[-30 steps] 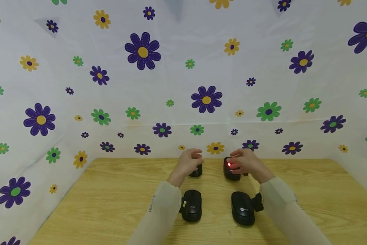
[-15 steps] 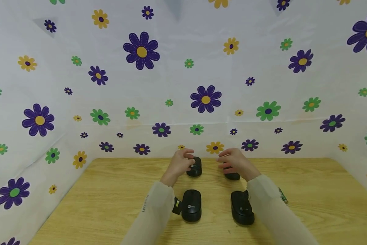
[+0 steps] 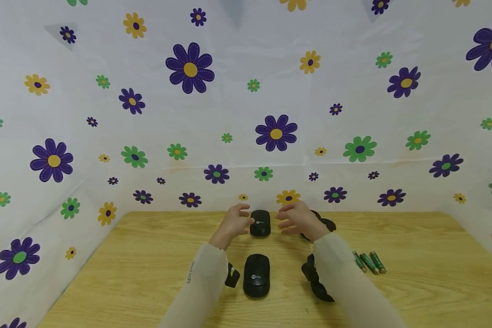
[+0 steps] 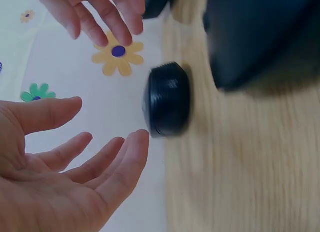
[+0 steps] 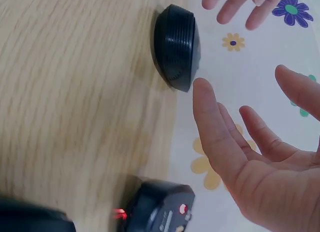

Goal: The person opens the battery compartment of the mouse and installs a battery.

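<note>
My left hand (image 3: 232, 223) hovers just left of the far-left black computer mouse (image 3: 260, 223), fingers loosely bent and holding nothing. On that mouse's other side my right hand (image 3: 299, 218) is held above the table, its fingers relaxed, with nothing in its grasp. Behind the right hand lies the far-right mouse (image 5: 160, 207), partly hidden in the head view, with a red light showing in the right wrist view. A near-left mouse (image 3: 256, 275) rests between the forearms. The near-right mouse (image 3: 321, 291) is largely covered by the right sleeve.
Several green batteries (image 3: 369, 262) lie side by side to the right of the right sleeve. Black wrist gear (image 3: 231, 276) sticks out beside the left cuff. The wooden table (image 3: 155, 255) ends at a white flowered backdrop (image 3: 229, 109).
Both hands have moved left, from above the two far mice. The far-left mouse now shows fully, the right sleeve covers more of the near-right mouse, and the batteries have come into sight.
</note>
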A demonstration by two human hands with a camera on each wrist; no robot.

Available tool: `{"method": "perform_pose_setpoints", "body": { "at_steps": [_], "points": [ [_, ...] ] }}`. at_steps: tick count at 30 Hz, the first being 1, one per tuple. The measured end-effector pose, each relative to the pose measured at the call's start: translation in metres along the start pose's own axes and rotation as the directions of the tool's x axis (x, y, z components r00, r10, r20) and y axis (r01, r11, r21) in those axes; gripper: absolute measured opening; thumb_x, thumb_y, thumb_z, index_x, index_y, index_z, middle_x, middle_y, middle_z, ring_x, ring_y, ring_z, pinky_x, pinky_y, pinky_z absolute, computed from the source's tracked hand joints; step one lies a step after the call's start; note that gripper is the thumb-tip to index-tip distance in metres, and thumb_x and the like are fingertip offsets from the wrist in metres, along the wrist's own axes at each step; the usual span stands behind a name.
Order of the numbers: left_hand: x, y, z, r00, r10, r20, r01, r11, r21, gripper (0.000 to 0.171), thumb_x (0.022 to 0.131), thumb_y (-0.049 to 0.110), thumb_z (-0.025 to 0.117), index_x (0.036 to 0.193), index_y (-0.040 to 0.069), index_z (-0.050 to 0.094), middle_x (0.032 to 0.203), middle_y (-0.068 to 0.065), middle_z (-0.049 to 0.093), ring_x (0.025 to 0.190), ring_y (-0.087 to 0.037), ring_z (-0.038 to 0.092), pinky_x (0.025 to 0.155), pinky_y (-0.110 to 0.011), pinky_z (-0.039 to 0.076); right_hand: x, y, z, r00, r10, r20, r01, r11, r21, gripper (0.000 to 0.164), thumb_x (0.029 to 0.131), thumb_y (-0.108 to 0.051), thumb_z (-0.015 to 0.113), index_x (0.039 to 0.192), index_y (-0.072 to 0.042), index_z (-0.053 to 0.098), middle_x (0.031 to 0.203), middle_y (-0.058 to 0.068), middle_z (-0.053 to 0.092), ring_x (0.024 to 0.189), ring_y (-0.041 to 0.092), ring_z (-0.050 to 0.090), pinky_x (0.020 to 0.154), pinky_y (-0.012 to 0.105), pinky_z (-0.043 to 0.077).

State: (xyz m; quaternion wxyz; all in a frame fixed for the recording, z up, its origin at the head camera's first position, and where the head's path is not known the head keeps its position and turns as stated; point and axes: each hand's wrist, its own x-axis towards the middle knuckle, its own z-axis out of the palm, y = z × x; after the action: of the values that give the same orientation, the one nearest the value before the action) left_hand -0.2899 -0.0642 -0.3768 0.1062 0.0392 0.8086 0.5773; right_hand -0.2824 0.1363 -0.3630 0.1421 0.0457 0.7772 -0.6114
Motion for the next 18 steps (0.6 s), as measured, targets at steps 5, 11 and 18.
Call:
{"method": "perform_pose_setpoints", "body": {
  "at_steps": [5,11,18],
  "points": [
    [0.001,-0.007,-0.007,0.999,-0.034,-0.011,0.035,0.998,0.044,0.05,0.099,-0.003,0.057,0.147,-0.008,0.042,0.142,-0.032,0.047,0.124,-0.046,0.054,0.097,-0.054,0.054,0.003,-0.001,0.011,1.0,0.022,0.008,-0.022,1.0,0.02,0.041,0.101,-0.011,0.063,0.133,0.01,0.05,0.136,0.028,0.051,0.12,0.046,0.056,0.094,0.053,0.057],
    [0.004,-0.009,-0.009,0.997,-0.072,-0.022,0.073,0.996,0.054,0.049,0.1,-0.001,0.058,0.146,-0.006,0.044,0.142,-0.03,0.048,0.123,-0.045,0.054,0.094,-0.052,0.057,0.008,-0.005,0.018,1.0,0.022,0.002,-0.022,1.0,0.012,0.04,0.1,-0.013,0.064,0.132,0.007,0.051,0.138,0.028,0.05,0.126,0.047,0.052,0.098,0.053,0.054],
    [0.008,-0.013,-0.006,0.996,-0.085,0.033,0.085,0.996,-0.018,0.05,0.098,-0.006,0.053,0.147,-0.008,0.04,0.145,-0.034,0.042,0.125,-0.049,0.052,0.093,-0.056,0.056,0.016,-0.001,0.022,0.998,0.054,-0.034,-0.053,0.998,0.028,0.038,0.099,-0.012,0.066,0.13,0.006,0.052,0.138,0.029,0.052,0.125,0.046,0.054,0.099,0.054,0.053]
  ]
}}
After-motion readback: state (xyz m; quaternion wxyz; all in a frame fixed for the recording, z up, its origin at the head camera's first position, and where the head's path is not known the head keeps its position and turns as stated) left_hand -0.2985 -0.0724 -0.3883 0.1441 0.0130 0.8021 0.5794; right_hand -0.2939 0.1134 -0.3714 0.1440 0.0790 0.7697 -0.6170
